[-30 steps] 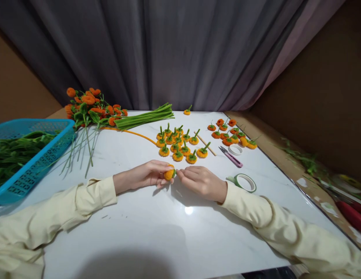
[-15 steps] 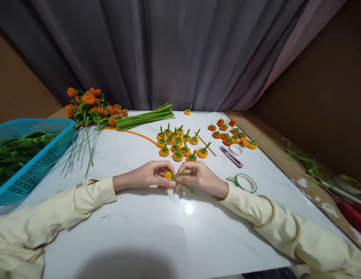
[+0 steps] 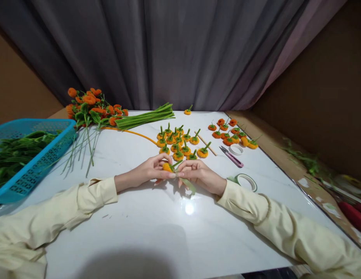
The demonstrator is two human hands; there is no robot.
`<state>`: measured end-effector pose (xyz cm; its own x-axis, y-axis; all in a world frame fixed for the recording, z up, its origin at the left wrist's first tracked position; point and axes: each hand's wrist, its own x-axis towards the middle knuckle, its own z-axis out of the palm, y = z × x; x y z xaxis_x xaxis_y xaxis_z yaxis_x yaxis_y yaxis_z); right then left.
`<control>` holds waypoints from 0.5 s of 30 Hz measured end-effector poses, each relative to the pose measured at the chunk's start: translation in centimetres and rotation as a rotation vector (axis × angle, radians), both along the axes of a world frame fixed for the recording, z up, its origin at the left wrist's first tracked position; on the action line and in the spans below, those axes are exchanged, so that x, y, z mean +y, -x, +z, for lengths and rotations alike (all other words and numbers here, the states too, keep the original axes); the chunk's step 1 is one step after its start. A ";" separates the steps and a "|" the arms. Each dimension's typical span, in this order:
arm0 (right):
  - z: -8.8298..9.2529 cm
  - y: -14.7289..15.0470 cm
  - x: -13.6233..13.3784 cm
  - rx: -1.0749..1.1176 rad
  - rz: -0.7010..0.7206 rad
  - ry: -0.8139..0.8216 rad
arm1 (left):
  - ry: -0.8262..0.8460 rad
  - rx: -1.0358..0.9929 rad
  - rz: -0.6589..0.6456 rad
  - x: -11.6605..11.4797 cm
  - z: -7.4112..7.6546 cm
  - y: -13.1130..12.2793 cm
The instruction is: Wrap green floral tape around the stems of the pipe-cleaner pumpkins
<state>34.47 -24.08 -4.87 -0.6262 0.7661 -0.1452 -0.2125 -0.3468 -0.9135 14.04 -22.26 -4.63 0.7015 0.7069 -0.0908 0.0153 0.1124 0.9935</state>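
Observation:
Between thumb and fingers, my left hand [image 3: 157, 169] holds a fuzzy yellow-orange pipe-cleaner flower head [image 3: 167, 167], its short green stem pointing up to the right. My right hand [image 3: 194, 173] is closed beside it, pinching a strip of pale green floral tape [image 3: 189, 185] whose loose end hangs below the fingers. The fingertips of both hands meet near the base of the flower. Just beyond them stands a cluster of similar yellow flower heads [image 3: 178, 155], face down with stems up. A roll of green tape [image 3: 246, 182] lies by my right wrist.
Purple-handled snips [image 3: 232, 157], a white tape roll [image 3: 235, 149], a thin stick [image 3: 206, 144] and orange flower heads [image 3: 228, 141] lie to the right. Left are a blue basket [image 3: 37, 155] of green leaves, a bundle of green stems [image 3: 145, 117] and finished-looking orange flowers [image 3: 88, 99].
My left fingers have shifted and tilted on the flower head, so its stem shows more clearly. My right hand has moved slightly, and the tape end hangs further right.

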 end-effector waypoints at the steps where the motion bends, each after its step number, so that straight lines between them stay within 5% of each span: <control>1: -0.1 0.0 0.1 0.007 -0.005 0.004 | -0.002 -0.004 0.017 0.0 -0.1 0.0; 10: -0.5 0.1 0.0 0.007 -0.142 -0.085 | -0.109 0.042 0.154 0.0 0.1 -0.4; 15: -0.8 0.0 0.0 -0.110 -0.243 -0.281 | -0.108 0.087 0.123 0.0 0.0 -0.5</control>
